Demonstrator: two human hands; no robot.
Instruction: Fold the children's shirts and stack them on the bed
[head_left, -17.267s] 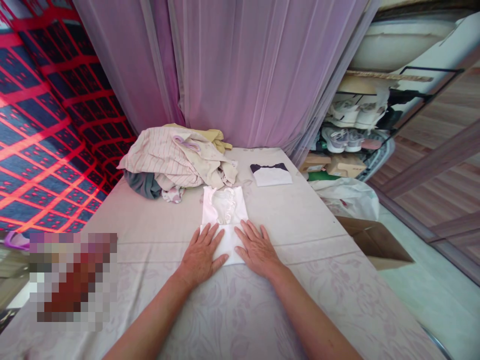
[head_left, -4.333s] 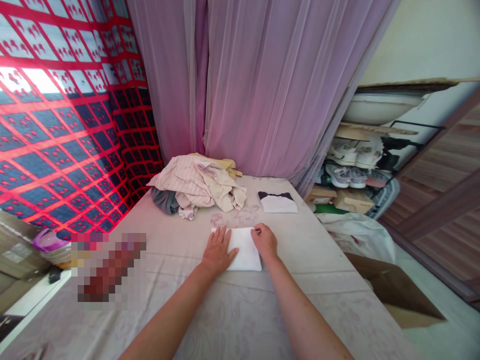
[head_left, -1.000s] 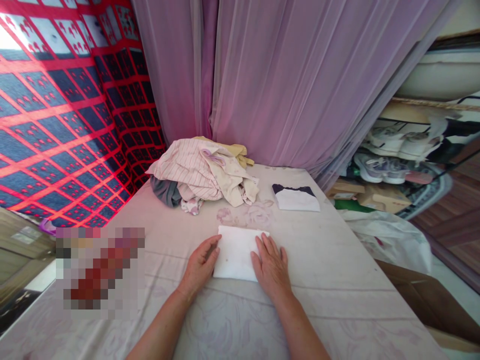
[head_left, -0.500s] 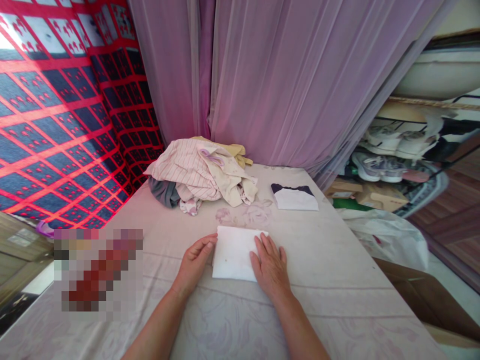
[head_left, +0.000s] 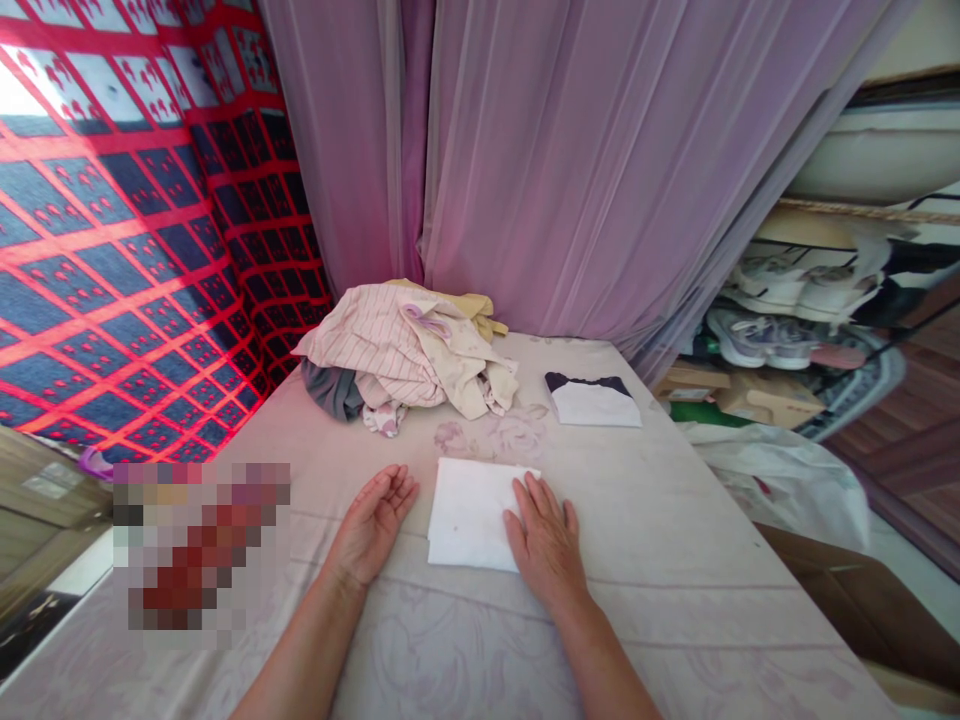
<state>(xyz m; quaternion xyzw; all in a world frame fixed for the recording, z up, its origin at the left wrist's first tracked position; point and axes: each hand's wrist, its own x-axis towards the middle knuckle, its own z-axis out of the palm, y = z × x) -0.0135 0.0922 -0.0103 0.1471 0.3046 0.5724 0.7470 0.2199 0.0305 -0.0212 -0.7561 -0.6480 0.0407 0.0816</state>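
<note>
A white folded cloth [head_left: 472, 512], perhaps a garment, lies flat on the pale flowered bed cover [head_left: 465, 640] in front of me. My right hand [head_left: 546, 540] rests flat on its right edge, fingers stretched out. Just left of the cloth, and apart from it, my left hand [head_left: 375, 520] is turned palm up with its fingers loosely curved and nothing in them. Farther back on the right sits a folded white garment with a dark top [head_left: 596, 400].
A heap of crumpled clothes [head_left: 397, 350] lies at the back left. Purple curtains [head_left: 555, 170] hang behind, and a red and dark patterned cloth [head_left: 112, 240] hangs at left. Shelves with shoes [head_left: 765, 335] stand at right, beside a plastic bag [head_left: 780, 475].
My left hand has let go of the white cloth's left edge, moved left and turned palm up. My right hand stays on the cloth. The view has shifted slightly.
</note>
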